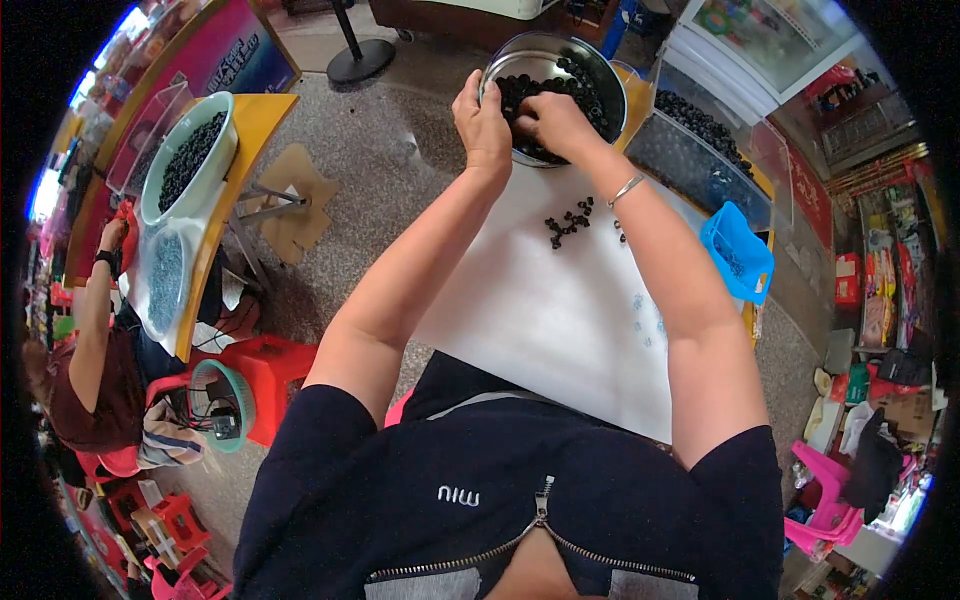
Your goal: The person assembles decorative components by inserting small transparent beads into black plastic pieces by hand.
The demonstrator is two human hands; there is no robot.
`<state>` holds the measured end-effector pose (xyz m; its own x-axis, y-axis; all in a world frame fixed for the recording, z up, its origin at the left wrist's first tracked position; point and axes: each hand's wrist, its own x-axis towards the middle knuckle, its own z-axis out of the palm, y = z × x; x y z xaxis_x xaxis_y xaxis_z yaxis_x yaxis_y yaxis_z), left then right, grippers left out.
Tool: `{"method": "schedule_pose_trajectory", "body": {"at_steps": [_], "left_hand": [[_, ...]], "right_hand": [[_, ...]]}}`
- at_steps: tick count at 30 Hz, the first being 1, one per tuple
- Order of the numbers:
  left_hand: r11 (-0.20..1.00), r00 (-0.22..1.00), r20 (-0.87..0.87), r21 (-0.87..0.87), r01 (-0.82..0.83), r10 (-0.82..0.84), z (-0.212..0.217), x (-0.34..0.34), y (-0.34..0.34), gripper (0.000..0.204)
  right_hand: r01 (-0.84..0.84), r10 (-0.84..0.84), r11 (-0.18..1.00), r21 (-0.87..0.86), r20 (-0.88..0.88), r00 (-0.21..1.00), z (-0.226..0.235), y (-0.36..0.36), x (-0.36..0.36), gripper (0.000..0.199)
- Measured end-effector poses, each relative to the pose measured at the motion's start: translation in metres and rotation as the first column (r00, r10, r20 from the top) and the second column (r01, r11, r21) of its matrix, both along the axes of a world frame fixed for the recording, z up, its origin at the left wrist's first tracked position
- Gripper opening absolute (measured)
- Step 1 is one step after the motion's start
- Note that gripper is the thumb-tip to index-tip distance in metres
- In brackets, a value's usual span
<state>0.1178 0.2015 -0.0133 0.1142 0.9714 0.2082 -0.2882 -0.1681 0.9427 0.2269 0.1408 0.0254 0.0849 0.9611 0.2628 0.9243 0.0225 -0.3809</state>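
Note:
A round metal bowl holding many small black ring-like parts stands at the far end of the white tabletop. My left hand grips the bowl's left rim, thumb over the edge. Inside the bowl is my right hand, its fingers curled down among the black parts; their tips are hidden, and whatever they pinch cannot be made out. A loose cluster of black parts lies on the tabletop between my forearms. Several tiny clear bluish pieces lie beside my right forearm.
A blue plastic basket with small pieces sits at the table's right edge. Behind it is a clear bin of black parts. At left, another person works at a yellow-edged table with a pale green basin and a red stool nearby.

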Motion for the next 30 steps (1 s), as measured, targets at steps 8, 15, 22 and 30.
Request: {"method": "schedule_pose_trajectory", "body": {"at_steps": [8, 15, 22, 30], "left_hand": [[0.996, 0.997, -0.060, 0.083, -0.040, 0.045, 0.016, 0.001, -0.018, 0.040], [0.999, 1.000, 0.027, 0.052, -0.005, 0.003, -0.005, -0.007, 0.002, 0.038], [0.998, 0.990, 0.136, 0.059, 0.018, -0.025, -0.002, -0.004, -0.009, 0.038], [0.993, 0.997, 0.059, 0.104, -0.062, 0.056, 0.002, -0.006, -0.016, 0.039]], "right_hand": [[0.134, -0.048, 0.991, -0.016, -0.969, 0.242, 0.032, -0.037, 0.024, 0.013], [0.376, -0.373, 0.901, -0.216, -0.827, 0.420, 0.013, -0.142, -0.014, 0.017], [0.387, -0.419, 0.863, 0.324, 0.033, 0.907, -0.061, -0.160, -0.045, 0.011], [0.380, -0.451, 0.846, 0.374, 0.121, 0.884, -0.048, -0.159, -0.052, 0.018]]}}
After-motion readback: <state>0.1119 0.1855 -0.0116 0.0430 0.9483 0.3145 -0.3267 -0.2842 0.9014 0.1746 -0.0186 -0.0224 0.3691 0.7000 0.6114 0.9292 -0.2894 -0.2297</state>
